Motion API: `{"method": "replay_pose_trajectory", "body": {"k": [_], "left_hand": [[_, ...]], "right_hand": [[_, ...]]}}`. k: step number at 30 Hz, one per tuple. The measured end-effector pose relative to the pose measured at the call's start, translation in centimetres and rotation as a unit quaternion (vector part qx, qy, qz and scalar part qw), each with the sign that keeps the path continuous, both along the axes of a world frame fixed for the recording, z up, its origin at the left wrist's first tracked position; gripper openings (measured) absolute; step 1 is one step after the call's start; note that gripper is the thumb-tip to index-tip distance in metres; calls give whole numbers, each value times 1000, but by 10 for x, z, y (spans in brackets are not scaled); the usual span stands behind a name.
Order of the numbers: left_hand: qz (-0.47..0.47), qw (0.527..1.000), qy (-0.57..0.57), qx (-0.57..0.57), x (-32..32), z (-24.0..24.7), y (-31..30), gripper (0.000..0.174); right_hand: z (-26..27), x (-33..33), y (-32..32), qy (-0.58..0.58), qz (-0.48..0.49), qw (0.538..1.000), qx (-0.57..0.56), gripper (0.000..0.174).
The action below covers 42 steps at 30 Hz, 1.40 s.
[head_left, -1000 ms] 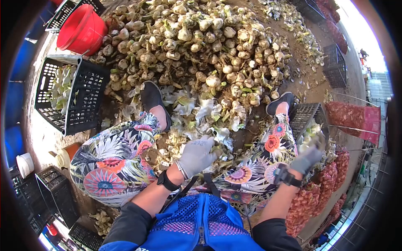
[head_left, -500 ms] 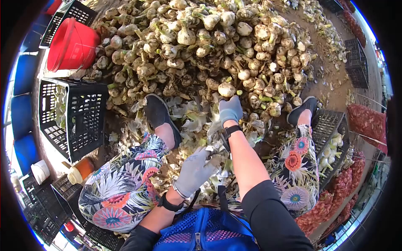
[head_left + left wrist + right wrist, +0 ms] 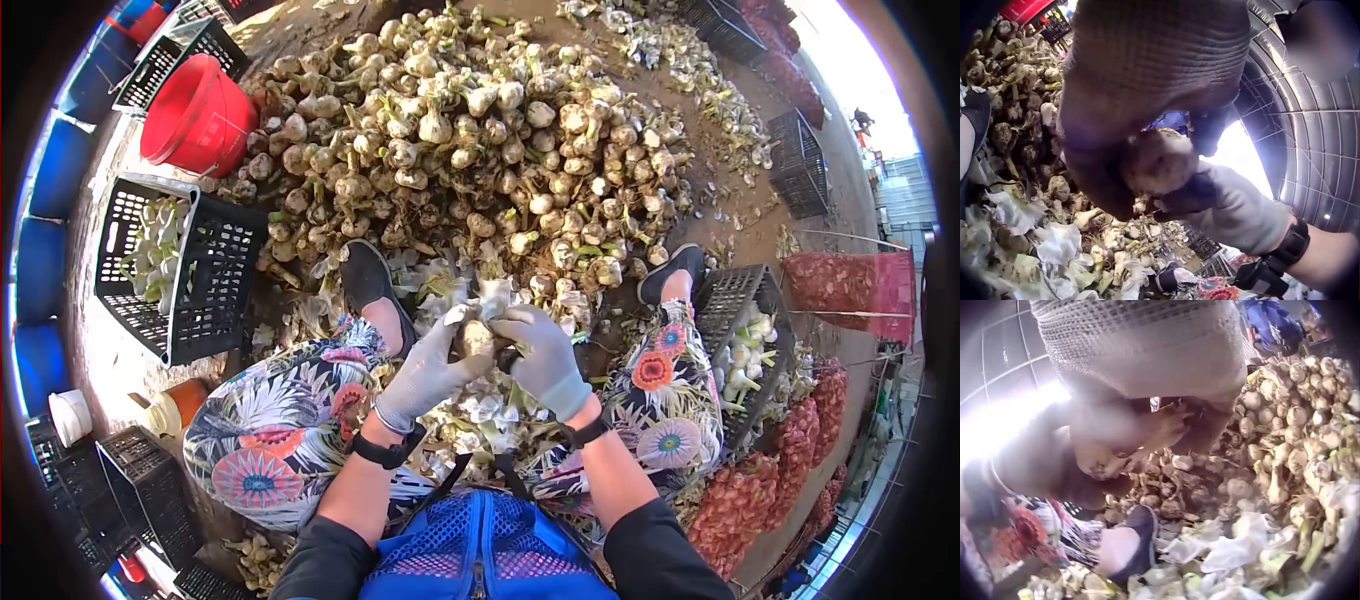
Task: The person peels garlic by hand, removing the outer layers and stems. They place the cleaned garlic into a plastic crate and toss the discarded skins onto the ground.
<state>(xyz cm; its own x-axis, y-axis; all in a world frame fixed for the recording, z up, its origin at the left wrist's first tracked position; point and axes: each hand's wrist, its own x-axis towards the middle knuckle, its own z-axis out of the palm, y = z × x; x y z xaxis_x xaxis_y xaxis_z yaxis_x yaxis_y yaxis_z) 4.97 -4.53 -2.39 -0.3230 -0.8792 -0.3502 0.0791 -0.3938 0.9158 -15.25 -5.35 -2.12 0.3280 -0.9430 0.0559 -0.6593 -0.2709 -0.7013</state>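
Gripped a garlic bulb [image 3: 476, 342] between both gloved hands, on the near side of the garlic heap [image 3: 470, 130]: held it in the curled fingers of the left hand [image 3: 428, 372], pinched it with the right hand [image 3: 550, 362]. Had loose husks [image 3: 495, 405] strewn before the heap, a red bucket [image 3: 205, 125] touching its left edge, a black plastic crate [image 3: 225, 280] nearer on that side, and red mesh sacks [image 3: 735, 500] well to the heap's near right.

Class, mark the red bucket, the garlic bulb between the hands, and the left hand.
Red bucket [image 3: 228, 118], head view: outer side wall.
Garlic bulb [image 3: 1160, 162], left wrist view: rounded side.
Left hand [image 3: 425, 370], head view: back of the glove.
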Motion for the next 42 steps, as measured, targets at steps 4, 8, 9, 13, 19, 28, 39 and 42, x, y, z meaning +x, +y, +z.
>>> {"method": "replay_pose_trajectory", "body": {"k": [4,8,9,13,19,28,39,42], "left_hand": [[18,991,-51,-120,-6,17,13,60],[63,994,-43,-73,-7,37,26,59],[76,993,-34,-86,-11,41,27,61],[102,987,2,-127,-15,24,28,62],[132,989,67,-8,-5,24,23,60],[80,989,111,56,-2,12,17,56],[31,992,125,4,-3,7,26,45],[9,970,231,74,5,15,27,59]], "right_hand": [[23,6,16,-257,-92,959,80,32],[-1,10,27,-443,-405,786,147,19],[-5,13,30,-376,-361,841,145,19],[-15,31,36,-238,-285,916,155,23],[12,30,36,-211,-210,940,166,26],[17,31,30,-193,-265,911,252,32],[-2,14,46,-478,-160,818,276,22],[8,13,50,-354,-181,883,249,25]]}}
